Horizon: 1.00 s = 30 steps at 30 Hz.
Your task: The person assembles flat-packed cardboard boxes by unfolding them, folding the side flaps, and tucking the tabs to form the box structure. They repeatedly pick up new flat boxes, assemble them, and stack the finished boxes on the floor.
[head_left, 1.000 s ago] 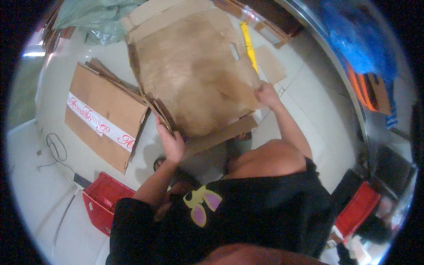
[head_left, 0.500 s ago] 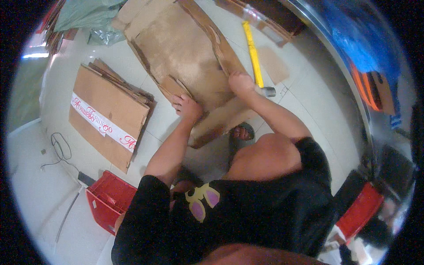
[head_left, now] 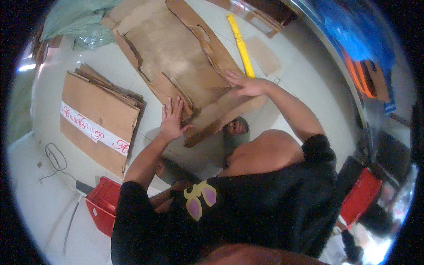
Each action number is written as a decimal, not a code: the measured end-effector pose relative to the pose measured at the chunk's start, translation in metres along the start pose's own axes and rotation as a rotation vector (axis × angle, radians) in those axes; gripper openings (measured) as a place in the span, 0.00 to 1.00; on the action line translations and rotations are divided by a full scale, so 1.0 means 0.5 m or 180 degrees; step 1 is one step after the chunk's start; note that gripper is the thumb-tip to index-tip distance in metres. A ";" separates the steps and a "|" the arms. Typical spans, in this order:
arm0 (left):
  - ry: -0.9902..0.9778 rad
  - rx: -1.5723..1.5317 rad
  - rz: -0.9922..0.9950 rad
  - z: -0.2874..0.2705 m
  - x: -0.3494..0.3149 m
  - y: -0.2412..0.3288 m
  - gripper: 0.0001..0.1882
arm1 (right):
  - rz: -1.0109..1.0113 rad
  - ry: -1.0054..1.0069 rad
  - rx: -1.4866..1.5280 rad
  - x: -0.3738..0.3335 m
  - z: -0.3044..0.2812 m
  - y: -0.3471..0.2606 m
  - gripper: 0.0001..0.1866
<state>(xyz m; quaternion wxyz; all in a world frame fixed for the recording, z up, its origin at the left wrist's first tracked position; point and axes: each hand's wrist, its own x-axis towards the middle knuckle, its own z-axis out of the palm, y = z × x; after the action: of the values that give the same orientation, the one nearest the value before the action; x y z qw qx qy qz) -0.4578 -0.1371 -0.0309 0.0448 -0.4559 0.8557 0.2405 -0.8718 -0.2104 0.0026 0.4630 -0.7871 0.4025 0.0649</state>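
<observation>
Opened carton is brown corrugated cardboard: matt, inner face blotchy, torn edges rough. Flattened carton stack is similar board, matt, outer face smoother; tape strip on it looks like smooth white plastic film. Floor is pale tile, smooth, lightly glossy. Green bag: thin crumpled plastic, shiny in the folds. Blue sheeting: wrinkled plastic, glossy. Red crate: moulded plastic, smooth. Yellow handle: smooth, plastic-looking. T-shirt: black cloth, matt, flat smooth print on the chest

One open carton, one yellow handle
</observation>
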 end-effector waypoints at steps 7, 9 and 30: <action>-0.0592 0.1048 0.0981 -0.031 -0.024 -0.069 0.62 | -0.0631 0.0658 -0.0336 -0.130 0.014 0.054 0.36; -0.0424 0.0951 0.1065 -0.019 -0.028 -0.064 0.62 | -0.0378 0.0547 -0.2118 -0.132 0.031 0.059 0.40; 0.2375 -0.1426 -0.1934 0.066 0.040 0.006 0.42 | 0.2458 0.1793 -0.0488 0.116 0.027 -0.050 0.30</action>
<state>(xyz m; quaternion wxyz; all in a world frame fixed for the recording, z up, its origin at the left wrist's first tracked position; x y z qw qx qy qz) -0.4764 -0.1362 -0.0647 -0.2936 -0.7363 0.5705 0.2150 -0.8119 -0.2269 -0.0156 0.2187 -0.5990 0.7689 0.0459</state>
